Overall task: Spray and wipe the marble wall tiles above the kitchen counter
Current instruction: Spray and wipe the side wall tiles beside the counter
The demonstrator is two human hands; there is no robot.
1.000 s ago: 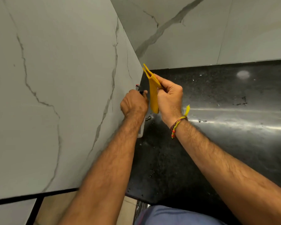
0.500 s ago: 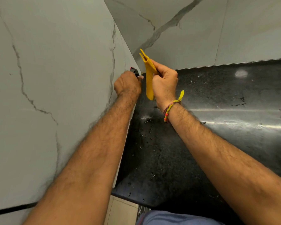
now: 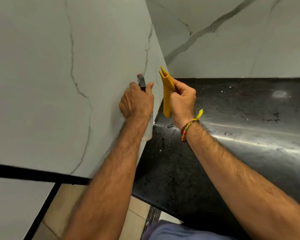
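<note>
Head view: left hand (image 3: 137, 101) fingers clenched round spray bottle (image 3: 142, 82), nozzle near marble wall tiles (image 3: 59, 84); right hand (image 3: 182, 99) grips folded yellow cloth (image 3: 167, 94). Spraying step, likely. Next: trigger squeeze, then cloth flat to tile.

I see pale grey-white marble wall tiles (image 3: 42, 84) with thin dark veins, a glossy black speckled counter (image 3: 232, 110), a yellow ribbed cloth (image 3: 167, 94), and a multicoloured thread bracelet (image 3: 186, 129) with a yellow tassel.
</note>
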